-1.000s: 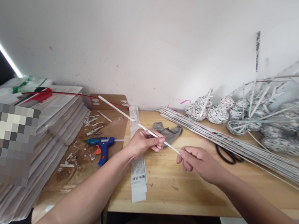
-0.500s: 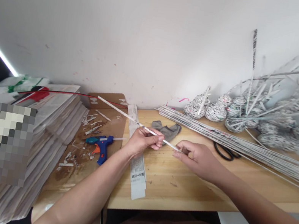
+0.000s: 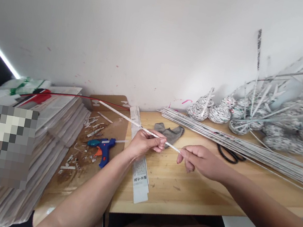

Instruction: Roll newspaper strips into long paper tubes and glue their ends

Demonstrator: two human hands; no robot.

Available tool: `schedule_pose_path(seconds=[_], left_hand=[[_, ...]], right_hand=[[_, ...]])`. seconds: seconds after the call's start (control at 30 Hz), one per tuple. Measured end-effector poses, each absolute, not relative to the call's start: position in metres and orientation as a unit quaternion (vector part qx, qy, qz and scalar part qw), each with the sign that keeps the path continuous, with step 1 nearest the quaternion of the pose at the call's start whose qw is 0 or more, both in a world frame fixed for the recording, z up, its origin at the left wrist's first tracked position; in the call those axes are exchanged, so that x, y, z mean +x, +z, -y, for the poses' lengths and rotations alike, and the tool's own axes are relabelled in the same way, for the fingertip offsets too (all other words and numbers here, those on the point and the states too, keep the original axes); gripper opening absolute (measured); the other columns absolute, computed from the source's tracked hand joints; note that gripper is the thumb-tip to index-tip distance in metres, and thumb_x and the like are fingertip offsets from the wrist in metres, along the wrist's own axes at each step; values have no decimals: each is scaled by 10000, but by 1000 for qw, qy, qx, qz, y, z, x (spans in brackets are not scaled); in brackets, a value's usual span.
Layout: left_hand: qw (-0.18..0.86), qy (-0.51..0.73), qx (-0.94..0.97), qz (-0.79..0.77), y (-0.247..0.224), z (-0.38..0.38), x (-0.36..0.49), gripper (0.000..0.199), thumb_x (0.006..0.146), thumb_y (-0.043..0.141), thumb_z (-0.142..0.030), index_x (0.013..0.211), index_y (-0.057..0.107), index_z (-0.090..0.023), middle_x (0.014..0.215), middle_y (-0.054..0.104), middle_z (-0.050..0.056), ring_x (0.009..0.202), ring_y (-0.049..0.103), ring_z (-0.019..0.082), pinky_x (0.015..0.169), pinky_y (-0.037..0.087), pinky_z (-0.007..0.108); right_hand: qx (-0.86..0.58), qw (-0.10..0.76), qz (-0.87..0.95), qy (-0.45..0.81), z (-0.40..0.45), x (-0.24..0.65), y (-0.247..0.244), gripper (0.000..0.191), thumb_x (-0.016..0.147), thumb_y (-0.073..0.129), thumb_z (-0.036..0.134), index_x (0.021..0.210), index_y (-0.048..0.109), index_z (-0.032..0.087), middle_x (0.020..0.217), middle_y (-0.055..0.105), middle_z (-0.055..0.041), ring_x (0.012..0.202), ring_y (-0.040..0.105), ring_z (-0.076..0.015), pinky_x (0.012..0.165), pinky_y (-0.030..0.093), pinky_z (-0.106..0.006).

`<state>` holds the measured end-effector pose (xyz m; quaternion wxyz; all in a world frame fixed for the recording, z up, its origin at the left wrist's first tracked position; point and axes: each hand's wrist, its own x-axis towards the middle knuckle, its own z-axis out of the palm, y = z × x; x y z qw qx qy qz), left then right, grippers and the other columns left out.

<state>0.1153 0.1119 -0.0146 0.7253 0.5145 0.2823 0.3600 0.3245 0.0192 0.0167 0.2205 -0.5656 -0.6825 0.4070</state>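
Note:
A thin white rolled paper stick (image 3: 119, 114) slants across the middle of the head view, its far end up to the left. My left hand (image 3: 146, 144) pinches it partway along, with fingers closed. At its lower right end, my right hand (image 3: 198, 161) grips the tip between thumb and forefinger. Beneath the hands lies a printed newspaper strip (image 3: 141, 182) on the wooden table (image 3: 183, 197). A grey cloth (image 3: 175, 134) rests just behind my left hand.
A blue glue gun (image 3: 105, 150) lies among paper scraps (image 3: 70, 165) on a brown board. Stacked newspapers (image 3: 55, 143) stand at left. Rightward are a bundle of paper sticks (image 3: 223, 140), black-handled scissors (image 3: 228, 154) and several woven paper pieces (image 3: 219, 113) against the wall.
My right hand has turned over at the stick's end, its fingers now curled below instead of pinching from the side. My left hand has stayed nearly in place.

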Motion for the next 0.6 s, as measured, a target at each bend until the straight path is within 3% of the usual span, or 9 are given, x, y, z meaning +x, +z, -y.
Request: schedule_pose_path(seconds=[0.07, 0.23, 0.33, 0.6], left_hand=[[727, 356, 515, -282, -14, -111, 115, 292, 620, 830, -283, 794, 702, -87, 608, 664, 45, 547, 629, 123, 522, 520, 226], [728, 359, 510, -284, -13, -112, 115, 321, 620, 828, -301, 842, 708, -103, 613, 653, 26, 550, 617, 111, 527, 510, 218], [712, 346, 534, -298, -13, -113, 114, 368, 617, 824, -336, 898, 716, -123, 636, 651, 16, 558, 605, 105, 522, 498, 214], [557, 289, 705, -332, -7, -107, 112, 359, 726, 716, -449, 614, 669, -111, 462, 517, -19, 424, 403, 44, 420, 302, 178]], right_hand=[[-557, 202, 662, 459, -19, 325, 17, 436, 947, 354, 494, 874, 637, 171, 583, 564, -7, 562, 542, -149, 582, 393, -263], [-566, 246, 766, 178, -17, 323, 13, 299, 929, 463, 412, 849, 638, 183, 680, 621, -25, 632, 538, -155, 612, 334, -270], [-570, 249, 774, 118, -16, 324, 9, 282, 946, 449, 363, 870, 651, 181, 697, 649, -31, 635, 556, -153, 621, 333, -270], [-558, 244, 793, 25, -14, 331, 13, 284, 957, 448, 331, 887, 671, 170, 733, 666, -43, 682, 575, -163, 672, 346, -284]])
